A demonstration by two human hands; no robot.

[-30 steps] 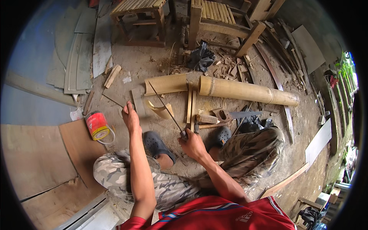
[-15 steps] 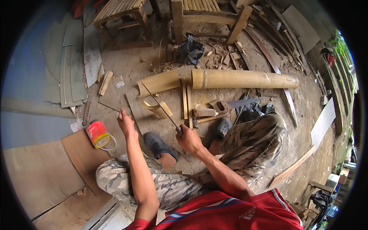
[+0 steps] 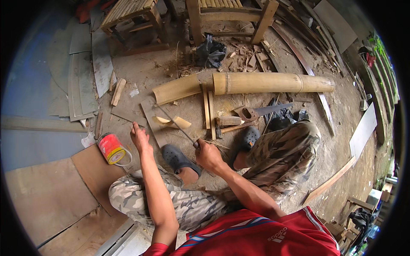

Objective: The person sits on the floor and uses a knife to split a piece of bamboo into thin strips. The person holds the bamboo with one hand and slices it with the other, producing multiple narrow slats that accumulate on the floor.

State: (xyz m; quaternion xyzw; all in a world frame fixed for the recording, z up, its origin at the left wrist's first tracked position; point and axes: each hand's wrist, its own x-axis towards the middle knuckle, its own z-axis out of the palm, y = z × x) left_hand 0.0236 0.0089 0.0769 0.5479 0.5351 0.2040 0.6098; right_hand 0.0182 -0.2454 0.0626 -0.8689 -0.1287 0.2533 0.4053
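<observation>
In my right hand [image 3: 209, 155] is the dark handle of a long, narrow-bladed knife [image 3: 178, 124], its blade slanting up and away to the left. A short curved piece of split bamboo [image 3: 181, 123] lies on the ground behind the blade, which crosses in front of it. My left hand [image 3: 140, 137] hovers left of it with fingers partly spread and nothing visible in them. Farther off rest a wider split bamboo piece [image 3: 176, 88] and a thick bamboo pole [image 3: 273, 83]. Two narrow bamboo strips [image 3: 206, 106] stretch between these and my feet.
A handsaw [image 3: 260, 112] and a hammer [image 3: 232, 128] lie near my right shoe [image 3: 250, 138]. A red and yellow can [image 3: 111, 148] stands left of my left hand. Bamboo-topped furniture [image 3: 232, 17], a black plastic bag [image 3: 211, 52] and wood scraps are beyond.
The short curved bamboo piece has tipped over to lie flatter. My right hand has shifted slightly left with the knife; my left hand's fingers look a little more spread.
</observation>
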